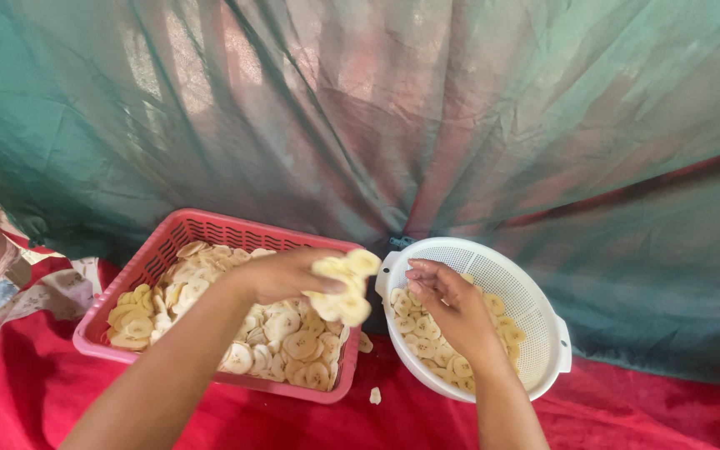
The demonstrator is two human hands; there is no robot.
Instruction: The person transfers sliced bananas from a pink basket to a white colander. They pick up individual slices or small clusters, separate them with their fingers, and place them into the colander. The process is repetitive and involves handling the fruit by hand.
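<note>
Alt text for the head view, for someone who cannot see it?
A left hand holds a stack of banana slices between a pink basket of slices and a white colander, where the right hand rests.

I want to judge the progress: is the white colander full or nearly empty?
Partly filled: banana slices cover only the bottom of the white colander; its upper wall is bare.

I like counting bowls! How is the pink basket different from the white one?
The pink basket is rectangular; the white colander is round with side handles. The pink basket is heaped with banana slices; the white colander has a thinner layer. The left hand holds slices beside the pink one; the right hand is over the white one. Both have holes.
</note>
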